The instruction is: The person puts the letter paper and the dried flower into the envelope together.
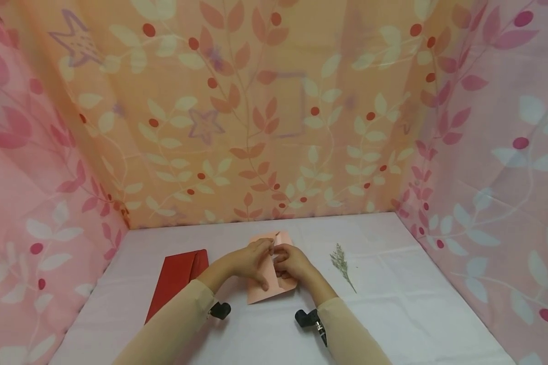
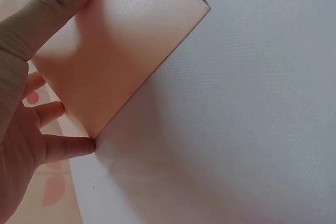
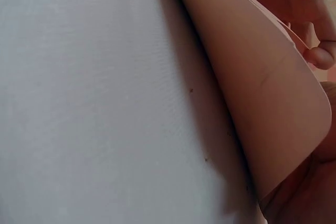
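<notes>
Pink envelope point(image 1: 273, 291) lies on the white counter point(image 1: 402, 284) between both hands, long axis roughly twelve to six. I see the left hand point(image 1: 252, 261) gripping it, the right hand point(image 1: 293, 262) holding its raised flap point(image 3: 283, 108), nearer the dried sprig point(image 1: 340, 262) at three o'clock.

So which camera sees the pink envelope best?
The head view: the pink envelope fits end to end, though left hand and right hand cover parts. Left wrist shows one end; right wrist, only a round-cornered part.
</notes>
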### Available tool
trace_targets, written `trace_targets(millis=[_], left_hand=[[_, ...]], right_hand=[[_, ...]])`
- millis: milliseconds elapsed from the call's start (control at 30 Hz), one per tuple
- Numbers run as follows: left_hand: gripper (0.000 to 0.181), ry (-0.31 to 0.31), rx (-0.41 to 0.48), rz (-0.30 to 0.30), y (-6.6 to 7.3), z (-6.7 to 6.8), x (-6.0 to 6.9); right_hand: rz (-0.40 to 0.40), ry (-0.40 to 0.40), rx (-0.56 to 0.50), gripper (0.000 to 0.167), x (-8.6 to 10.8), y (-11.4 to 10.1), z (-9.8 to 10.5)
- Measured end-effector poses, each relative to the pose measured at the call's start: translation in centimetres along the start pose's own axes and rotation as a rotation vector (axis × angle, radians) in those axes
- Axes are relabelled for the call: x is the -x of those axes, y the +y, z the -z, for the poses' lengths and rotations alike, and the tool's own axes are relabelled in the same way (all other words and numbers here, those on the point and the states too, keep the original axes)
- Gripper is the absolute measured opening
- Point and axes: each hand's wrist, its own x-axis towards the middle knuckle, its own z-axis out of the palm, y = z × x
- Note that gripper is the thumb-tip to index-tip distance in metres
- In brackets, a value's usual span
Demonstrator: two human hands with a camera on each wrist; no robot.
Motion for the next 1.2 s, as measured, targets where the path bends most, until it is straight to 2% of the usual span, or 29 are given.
trace_targets(millis=[100,233,400,700,933,1200], left_hand=[[0.094,-0.009,0.017,-0.002,0.1,0.0,-0.1],[0.090,-0.009,0.020,-0.025,0.2,-0.2,-0.3],[0.087,-0.007,0.013,-0.013,0.3,-0.4,-0.4],[0.086,-0.016,-0.008,0.020,0.2,-0.4,-0.4],[0.086,-0.014,0.005,0.006,0.1,-0.5,-0.6],[0.088,-0.020,-0.003,-0.010,0.2,-0.4,-0.5]], right_hand=[[-0.004,0.003,0.002,0.058,0.5,-0.2,0.3],[-0.007,0.019,-0.054,0.056,0.9,0.1,0.9],[0.032,0.064,-0.112,0.053,1.6,0.0,1.5],[0.086,0.109,-0.062,0.052,3.9,-1.2,2.6],[0.091,0.140,-0.045,0.051,6.1,-1.9,4.3],[0.105,0.209,0.058,0.044,8.4,-2.0,6.9]])
